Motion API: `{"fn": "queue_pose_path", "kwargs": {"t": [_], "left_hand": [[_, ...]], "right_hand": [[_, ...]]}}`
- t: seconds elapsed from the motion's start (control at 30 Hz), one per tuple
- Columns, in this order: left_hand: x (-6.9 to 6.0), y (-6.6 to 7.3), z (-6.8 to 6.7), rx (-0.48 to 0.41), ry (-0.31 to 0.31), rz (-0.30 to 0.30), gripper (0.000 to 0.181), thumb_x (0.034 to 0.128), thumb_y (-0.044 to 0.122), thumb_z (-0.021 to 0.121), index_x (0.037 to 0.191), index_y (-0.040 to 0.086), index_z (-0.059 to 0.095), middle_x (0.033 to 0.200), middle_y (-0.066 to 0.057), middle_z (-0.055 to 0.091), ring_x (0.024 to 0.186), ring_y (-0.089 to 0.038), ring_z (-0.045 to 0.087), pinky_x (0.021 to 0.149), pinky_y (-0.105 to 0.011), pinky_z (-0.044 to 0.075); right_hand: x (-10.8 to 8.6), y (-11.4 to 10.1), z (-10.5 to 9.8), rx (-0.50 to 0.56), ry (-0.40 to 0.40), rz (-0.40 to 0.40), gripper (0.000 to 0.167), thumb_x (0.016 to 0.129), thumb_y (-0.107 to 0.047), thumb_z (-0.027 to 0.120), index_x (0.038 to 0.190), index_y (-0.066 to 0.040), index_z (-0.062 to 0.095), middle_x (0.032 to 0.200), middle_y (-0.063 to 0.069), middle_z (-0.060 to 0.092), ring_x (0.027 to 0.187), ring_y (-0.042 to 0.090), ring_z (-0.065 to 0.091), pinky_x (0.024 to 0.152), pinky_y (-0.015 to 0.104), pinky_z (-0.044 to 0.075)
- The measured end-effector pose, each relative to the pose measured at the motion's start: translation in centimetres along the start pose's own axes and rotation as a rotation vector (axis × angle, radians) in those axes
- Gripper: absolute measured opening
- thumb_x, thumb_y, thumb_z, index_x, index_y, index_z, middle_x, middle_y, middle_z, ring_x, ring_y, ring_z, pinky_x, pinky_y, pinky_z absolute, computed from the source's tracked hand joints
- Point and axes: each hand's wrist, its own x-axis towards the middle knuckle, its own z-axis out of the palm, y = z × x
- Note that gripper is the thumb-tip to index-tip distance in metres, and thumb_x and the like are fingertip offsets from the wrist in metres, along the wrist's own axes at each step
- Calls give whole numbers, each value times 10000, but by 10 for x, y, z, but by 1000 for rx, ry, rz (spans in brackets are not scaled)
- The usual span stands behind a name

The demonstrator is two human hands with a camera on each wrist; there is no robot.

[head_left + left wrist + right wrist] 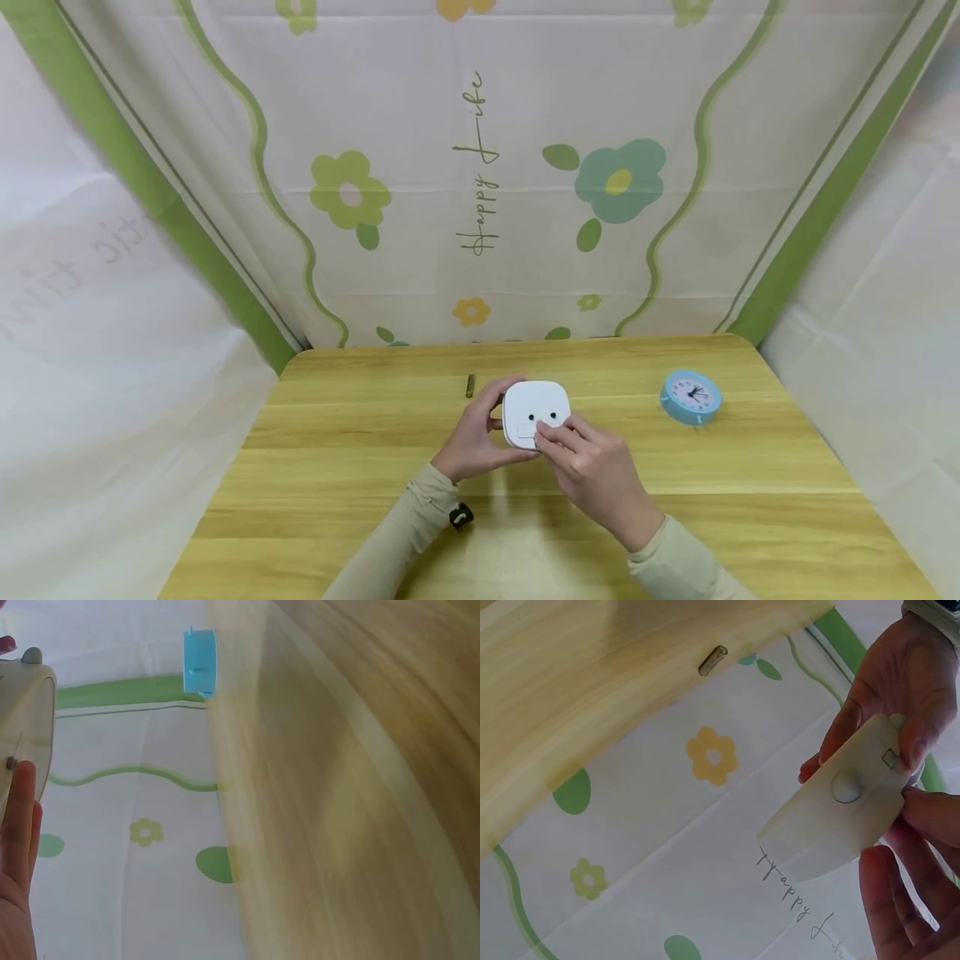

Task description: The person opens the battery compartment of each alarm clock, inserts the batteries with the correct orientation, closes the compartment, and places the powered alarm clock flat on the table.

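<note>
A white rounded-square alarm clock (536, 398) is held up above the table, its back with two small black knobs toward the head camera. My left hand (474, 437) grips it by the left side, thumb below and fingers above. The fingertips of my right hand (596, 471) are curled at the outlined battery cover (525, 431) near the lower edge, partly hiding it. In the right wrist view the clock's side (832, 817) shows a round button. The left wrist view catches part of its front (34, 727) at the edge.
A battery (470, 386) lies on the wooden table (360, 417) beyond my left hand. On the right stands a light blue round clock (691, 397). A small black object (461, 517) is at my left sleeve. Patterned cloth (420, 167) hangs behind the table.
</note>
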Motion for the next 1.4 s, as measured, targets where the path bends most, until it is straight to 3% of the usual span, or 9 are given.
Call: {"fn": "queue_pose_path", "kwargs": {"t": [0.07, 0.17, 0.27, 0.33, 0.53, 0.73, 1.0, 1.4], "left_hand": [[0, 5, -1, -10, 1, 1, 956, 736, -43, 909, 1532, 13, 383, 1441, -206, 489, 1238, -300, 569, 865, -305, 647], [-1, 7, -3, -30, 11, -6, 939, 741, -49, 902, 1526, 5, 391, 1446, -213, 486, 1234, -285, 570, 865, -311, 648], [-1, 6, -6, -50, 17, -12, 934, 742, -59, 896, 1527, 6, 395, 1454, -221, 482, 1242, -280, 572, 874, -320, 647], [0, 6, -8, -59, 15, -9, 935, 745, -63, 893, 1531, 11, 393, 1455, -228, 485, 1244, -280, 577, 877, -326, 647], [1, 6, -10, -76, 13, -6, 931, 746, -66, 892, 1531, 7, 396, 1439, -230, 498, 1218, -258, 590, 857, -334, 653], [1, 9, -9, -94, 0, -12, 918, 729, -82, 897, 1504, -41, 407, 1424, -252, 498, 1202, -268, 600, 835, -335, 657], [1, 11, -8, -84, -1, -14, 916, 731, -91, 891, 1502, -43, 399, 1422, -247, 495, 1210, -301, 599, 841, -325, 655], [-1, -12, -5, -106, 12, -31, 987, 715, -70, 913, 1543, 65, 394, 1467, -181, 489, 1225, -274, 593, 836, -334, 656]], "right_hand": [[-3, 0, 0, 3, -32, 1, 240, 721, -20, 828, 954, -80, 831, 985, 30, 803, 777, 183, 659, 523, 259, 588], [-5, 1, 0, 5, -64, -12, 181, 936, -98, 666, 1021, -76, 824, 1045, 37, 798, 833, 203, 673, 542, 270, 602], [-6, 3, 1, -3, -81, -37, 399, 1095, -200, 433, 1087, -85, 814, 1105, 31, 785, 884, 219, 677, 559, 283, 613], [-7, 5, 1, -23, -86, -57, 492, 1131, -234, 335, 1119, -100, 809, 1134, 22, 774, 902, 227, 678, 563, 290, 616], [-7, 10, 4, -74, -49, -111, 474, 1149, -158, 338, 1130, -124, 811, 1126, -2, 772, 869, 216, 667, 552, 275, 606], [-8, 14, 9, -17, 24, -141, 396, 1128, -188, 446, 1065, -112, 829, 1023, -8, 776, 813, 191, 651, 575, 275, 614], [-8, 16, 9, 9, 47, -161, 372, 1121, -196, 472, 1056, -114, 829, 1018, -7, 773, 820, 198, 652, 592, 281, 620], [-4, 17, 8, 36, 93, -169, 321, 1106, -190, 513, 1075, -109, 822, 1058, 5, 771, 826, 203, 652, 549, 264, 594]]}}
